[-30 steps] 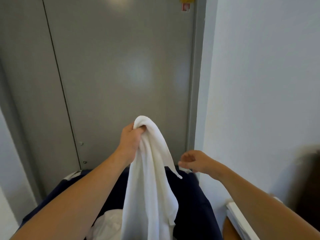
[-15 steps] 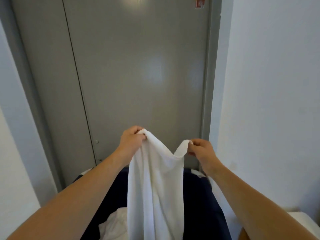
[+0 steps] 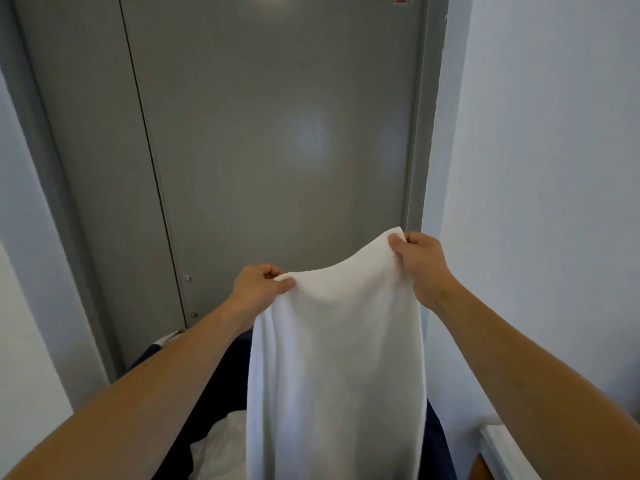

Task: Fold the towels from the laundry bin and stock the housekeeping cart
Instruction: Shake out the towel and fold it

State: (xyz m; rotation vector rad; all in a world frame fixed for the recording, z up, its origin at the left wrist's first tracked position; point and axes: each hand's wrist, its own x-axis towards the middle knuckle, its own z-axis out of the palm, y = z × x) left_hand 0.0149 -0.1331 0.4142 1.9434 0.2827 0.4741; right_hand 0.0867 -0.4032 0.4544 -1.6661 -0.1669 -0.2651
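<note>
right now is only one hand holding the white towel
No, the left hand and right hand each pinch a top corner of the white towel.

The towel is plain white; the bin looks dark navy, the door flat grey, the wall pale bluish white.

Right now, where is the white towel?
In the head view, the white towel hangs mid-frame between the left hand and right hand, above the dark laundry bin.
</note>
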